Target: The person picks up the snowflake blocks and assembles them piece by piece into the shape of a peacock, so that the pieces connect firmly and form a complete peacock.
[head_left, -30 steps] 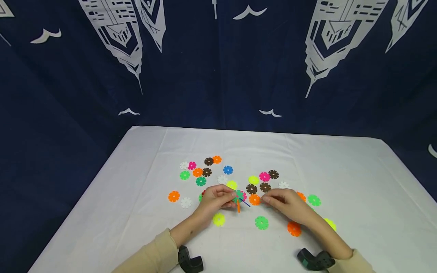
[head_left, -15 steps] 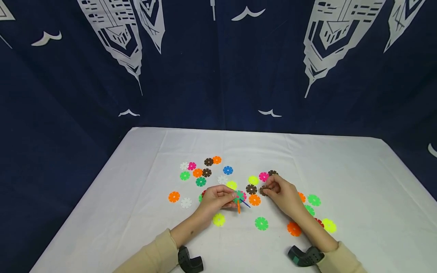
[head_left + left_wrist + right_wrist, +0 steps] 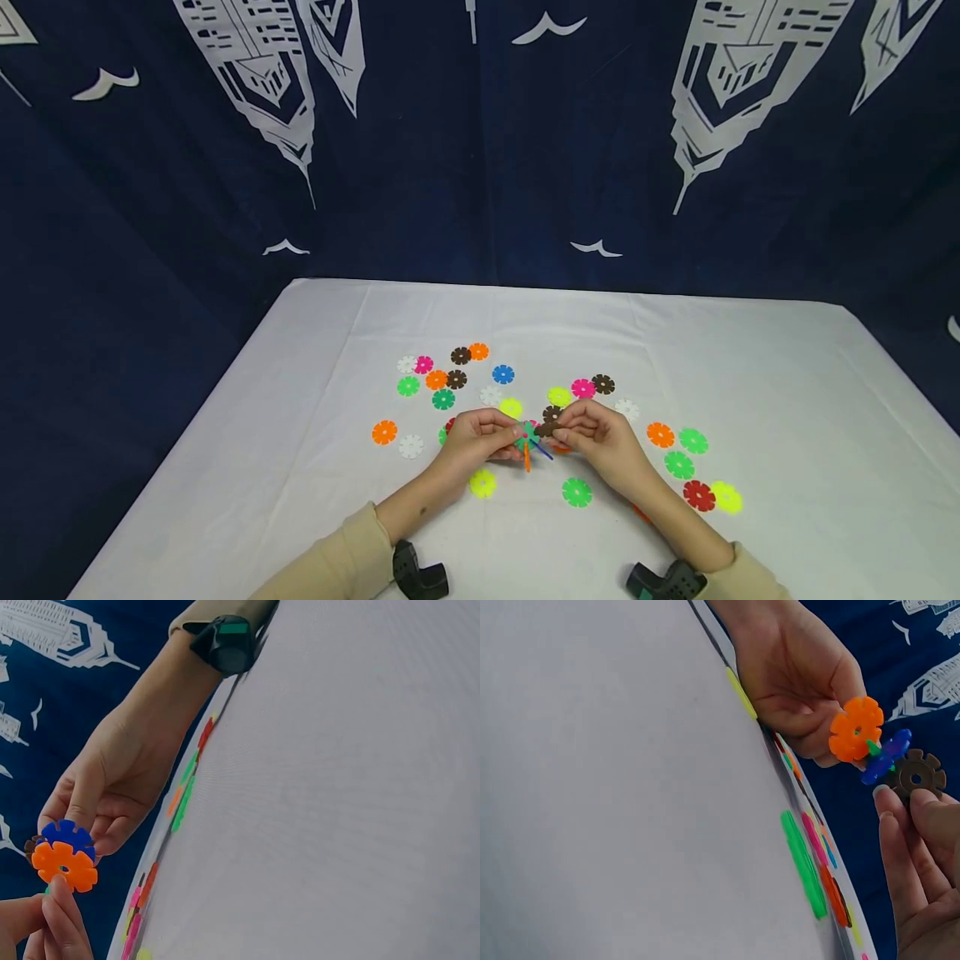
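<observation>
In the head view, my left hand (image 3: 476, 440) pinches a green notched disc (image 3: 529, 435) of a small joined piece. An orange notched disc (image 3: 64, 866) and a blue notched disc (image 3: 69, 837) are joined to it, as the left wrist view shows. Thumb and fingers of my right hand (image 3: 603, 440) pinch a brown notched disc (image 3: 919, 778) by its edge. That brown disc is close beside the blue and green discs; whether it touches them I cannot tell. Much of the green disc is hidden by the left fingers.
Loose notched discs lie scattered on the white table, among them a blue one (image 3: 503, 374), a light green one (image 3: 577, 492) and a red one (image 3: 700, 496). Another brown disc (image 3: 552, 414) lies just behind the right fingertips. A dark patterned curtain (image 3: 480, 167) hangs behind the table.
My right hand reached to a brown disc on the table, picked it up and brought it left to the joined piece. The left hand has stayed nearly still.
</observation>
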